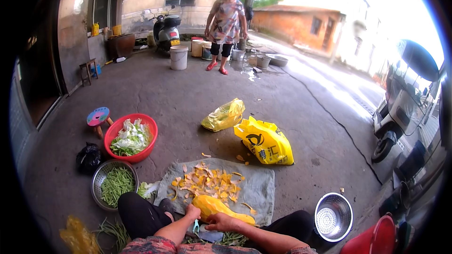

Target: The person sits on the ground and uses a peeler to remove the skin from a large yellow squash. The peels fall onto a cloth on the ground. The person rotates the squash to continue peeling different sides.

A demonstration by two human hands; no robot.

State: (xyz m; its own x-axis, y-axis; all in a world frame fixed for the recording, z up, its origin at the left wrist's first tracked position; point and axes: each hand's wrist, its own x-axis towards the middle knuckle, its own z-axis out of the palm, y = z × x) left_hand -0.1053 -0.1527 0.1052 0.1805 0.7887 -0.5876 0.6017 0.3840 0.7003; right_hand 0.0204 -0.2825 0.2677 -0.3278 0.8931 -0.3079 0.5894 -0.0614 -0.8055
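A long, peeled orange-yellow squash (215,207) lies across my lap, its wide end to the left and its narrow end to the right. My left hand (193,212) is closed at the wide end. Just below and beside it, my right hand (221,222) has its fingers pointing left, near a light-blue handle (196,226), apparently a peeler's. Whether the right fingers touch that handle or the squash is unclear. Beyond the squash, curled orange peelings (212,181) are scattered over a grey cloth sack (259,183) on the ground.
Left are a steel colander (95,187) of green beans, a red basin (152,148) of cut leaves and a small stool (98,116). Yellow bags (266,144) stand ahead. A steel colander (333,217) and red bucket (370,236) are right. A person (226,24) stands near buckets.
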